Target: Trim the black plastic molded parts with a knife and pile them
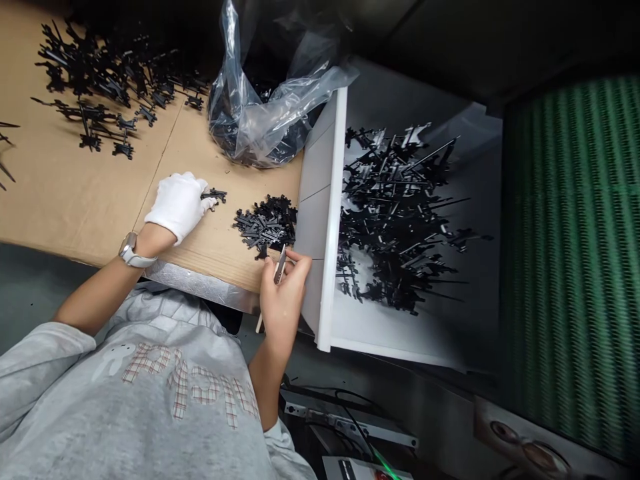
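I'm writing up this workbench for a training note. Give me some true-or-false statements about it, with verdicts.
The left hand wears a white fabric glove and holds a small black plastic part: true.
The bare right hand holds a slim metal tool: true.
The black plastic parts in the white-walled tray stand in neat rows: false, they lie in a jumbled heap.
The clear plastic bag sits inside that tray: false, it lies on the brown cardboard sheet beside the tray.
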### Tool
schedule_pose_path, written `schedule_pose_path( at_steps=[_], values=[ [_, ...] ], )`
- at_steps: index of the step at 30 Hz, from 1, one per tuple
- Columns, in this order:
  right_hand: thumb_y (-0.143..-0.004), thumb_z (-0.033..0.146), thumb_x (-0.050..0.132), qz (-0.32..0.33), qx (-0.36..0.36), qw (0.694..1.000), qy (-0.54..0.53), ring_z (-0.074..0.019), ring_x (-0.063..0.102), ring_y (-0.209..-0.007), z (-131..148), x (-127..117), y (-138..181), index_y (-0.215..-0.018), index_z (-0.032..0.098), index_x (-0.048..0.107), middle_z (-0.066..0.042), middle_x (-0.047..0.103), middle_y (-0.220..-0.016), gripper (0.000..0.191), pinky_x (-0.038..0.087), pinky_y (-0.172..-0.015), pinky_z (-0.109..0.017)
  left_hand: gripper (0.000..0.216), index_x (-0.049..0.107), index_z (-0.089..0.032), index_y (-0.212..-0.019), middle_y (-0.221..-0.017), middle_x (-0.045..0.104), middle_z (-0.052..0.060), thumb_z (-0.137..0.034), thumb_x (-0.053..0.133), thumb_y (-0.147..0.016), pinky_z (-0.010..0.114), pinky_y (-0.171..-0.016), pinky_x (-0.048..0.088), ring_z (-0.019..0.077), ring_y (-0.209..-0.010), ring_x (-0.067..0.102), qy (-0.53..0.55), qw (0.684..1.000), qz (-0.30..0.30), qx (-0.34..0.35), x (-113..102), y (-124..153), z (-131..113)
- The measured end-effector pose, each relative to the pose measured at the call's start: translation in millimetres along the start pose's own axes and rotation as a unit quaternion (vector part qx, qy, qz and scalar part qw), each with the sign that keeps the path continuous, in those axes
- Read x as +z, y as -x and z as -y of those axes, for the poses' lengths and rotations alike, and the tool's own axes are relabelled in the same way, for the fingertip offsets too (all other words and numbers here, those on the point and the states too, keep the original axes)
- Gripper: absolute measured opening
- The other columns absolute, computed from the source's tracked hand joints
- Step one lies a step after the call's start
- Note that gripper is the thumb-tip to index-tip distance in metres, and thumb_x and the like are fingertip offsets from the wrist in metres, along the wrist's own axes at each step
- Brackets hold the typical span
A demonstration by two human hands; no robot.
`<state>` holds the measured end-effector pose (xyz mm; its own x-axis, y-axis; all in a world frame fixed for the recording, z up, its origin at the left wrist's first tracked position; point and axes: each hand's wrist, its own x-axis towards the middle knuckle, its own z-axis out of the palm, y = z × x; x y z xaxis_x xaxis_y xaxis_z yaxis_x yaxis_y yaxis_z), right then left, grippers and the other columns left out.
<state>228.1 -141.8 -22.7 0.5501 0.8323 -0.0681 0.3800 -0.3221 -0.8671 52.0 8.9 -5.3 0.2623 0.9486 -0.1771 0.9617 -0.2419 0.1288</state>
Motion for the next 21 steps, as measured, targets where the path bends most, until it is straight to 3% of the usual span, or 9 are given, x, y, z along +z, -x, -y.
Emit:
schedule_pose_path(
  at_steps=[3, 7, 9, 12, 15, 18, 21],
  values=[
    [-0.090, 0.034, 0.061, 0.018, 0.007, 0.999, -0.033, -0.0184, 0.063, -0.075, 6.6, 2.2, 2.7, -0.109, 0.023, 0.050, -0.002, 0.065, -0.086, 0.024, 0.046, -0.067, -0.032, 0.031, 0.075, -0.015, -0.110, -0.111, 0.073, 0.016, -0.036, 0.056, -0.099, 0.040, -0.087, 0.048, 0.0336, -0.107, 0.067, 0.041, 0.999, -0.019, 0.013, -2.4, 5.5, 0.4],
    [-0.091, 0.037, 0.065, 0.070, -0.031, 0.980, -0.182, -0.0155, 0.067, -0.083, 21.8, 12.1, 7.8, -0.114, 0.024, 0.049, -0.002, 0.064, -0.094, 0.030, 0.053, -0.072, -0.030, 0.022, 0.073, -0.019, -0.107, -0.104, 0.078, 0.010, -0.032, 0.058, -0.099, 0.033, -0.077, 0.048, 0.0259, -0.092, 0.072, 0.118, 0.990, -0.062, 0.055, -15.1, 39.4, -6.1],
    [-0.091, 0.036, 0.068, 0.100, -0.047, 0.961, -0.255, -0.0130, 0.066, -0.077, 29.5, 18.1, 9.7, -0.115, 0.026, 0.047, 0.002, 0.062, -0.089, 0.033, 0.053, -0.068, -0.027, 0.026, 0.073, -0.019, -0.101, -0.092, 0.078, 0.008, -0.036, 0.053, -0.102, 0.033, -0.069, 0.046, 0.0236, -0.078, 0.071, 0.112, 0.982, -0.084, 0.128, -23.2, 61.4, -10.7],
    [-0.091, 0.037, 0.070, 0.126, -0.076, 0.936, -0.321, -0.0101, 0.061, -0.066, 37.8, 23.9, 11.2, -0.116, 0.028, 0.046, 0.005, 0.058, -0.085, 0.035, 0.051, -0.060, -0.024, 0.040, 0.071, -0.019, -0.085, -0.075, 0.075, 0.006, -0.036, 0.042, -0.106, 0.034, -0.064, 0.045, 0.0210, -0.064, 0.067, 0.103, 0.946, -0.177, 0.253, -32.1, 87.8, -15.4],
    [-0.094, 0.038, 0.066, 0.141, -0.098, 0.923, -0.345, -0.0073, 0.053, -0.057, 42.5, 22.8, 13.1, -0.116, 0.029, 0.047, 0.005, 0.056, -0.084, 0.030, 0.047, -0.052, -0.021, 0.035, 0.072, -0.021, -0.089, -0.076, 0.076, 0.004, -0.035, 0.044, -0.107, 0.035, -0.065, 0.046, 0.0200, -0.064, 0.067, 0.121, 0.912, -0.259, 0.295, -33.7, 101.4, -15.4],
    [-0.097, 0.035, 0.062, 0.145, -0.113, 0.922, -0.340, -0.0064, 0.048, -0.052, 46.5, 15.9, 18.0, -0.117, 0.030, 0.047, 0.005, 0.054, -0.083, 0.025, 0.045, -0.049, -0.020, 0.023, 0.073, -0.024, -0.100, -0.086, 0.080, 0.004, -0.030, 0.051, -0.103, 0.036, -0.072, 0.050, 0.0206, -0.075, 0.072, 0.163, 0.900, -0.265, 0.304, -28.6, 107.2, -10.5],
    [-0.099, 0.033, 0.061, 0.121, -0.141, 0.928, -0.323, -0.0074, 0.049, -0.053, 51.6, 8.1, 26.7, -0.118, 0.029, 0.049, 0.005, 0.054, -0.082, 0.023, 0.046, -0.049, -0.021, 0.024, 0.076, -0.028, -0.104, -0.094, 0.081, 0.005, -0.040, 0.055, -0.101, 0.039, -0.080, 0.053, 0.0238, -0.086, 0.074, 0.233, 0.902, -0.222, 0.287, -22.6, 110.7, -4.3]
  ],
)
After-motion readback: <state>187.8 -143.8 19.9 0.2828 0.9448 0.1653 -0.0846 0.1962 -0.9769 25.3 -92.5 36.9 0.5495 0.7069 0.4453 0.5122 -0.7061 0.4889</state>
